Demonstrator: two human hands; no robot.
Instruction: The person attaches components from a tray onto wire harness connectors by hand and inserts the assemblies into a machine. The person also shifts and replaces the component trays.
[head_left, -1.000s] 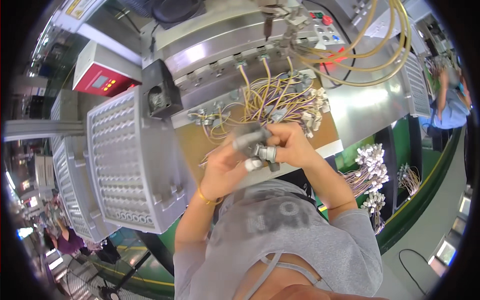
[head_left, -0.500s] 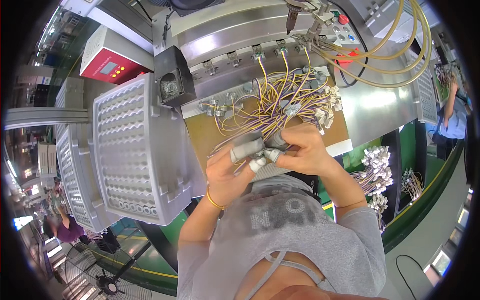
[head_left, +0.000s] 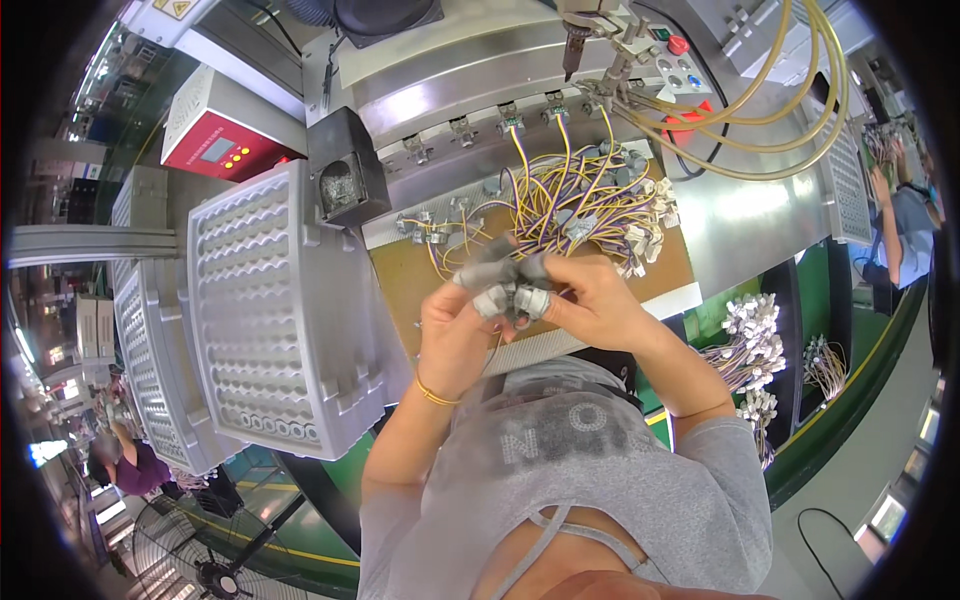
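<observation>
My left hand (head_left: 456, 325) and my right hand (head_left: 592, 298) meet fingertip to fingertip just in front of a pile of cables. Grey-white covers wrap the thumbs and several fingers of both. Both hands are closed in a pinch around something small and dark; fingers hide most of it, so its kind is unclear. Behind them, yellow and purple wires (head_left: 545, 205) lie tangled, with white connectors (head_left: 650, 225) massed at their right end. More grey connector ends (head_left: 430, 232) rest left of the pile. A brown work board (head_left: 395, 280) lies underneath.
A metal fixture bar (head_left: 440, 143) with small clamps runs behind the pile, some holding wired parts. Above it hangs a dispensing nozzle (head_left: 573, 55) with looping amber tubes (head_left: 780, 170). At left stand a black box (head_left: 350, 165), a ridged grey tray (head_left: 250, 320) and a red-fronted controller (head_left: 215, 145).
My fingertips have drawn closer together, and the left thumb and fingers have shifted left and up. The view has moved slightly. The wires in the clamps look the same.
</observation>
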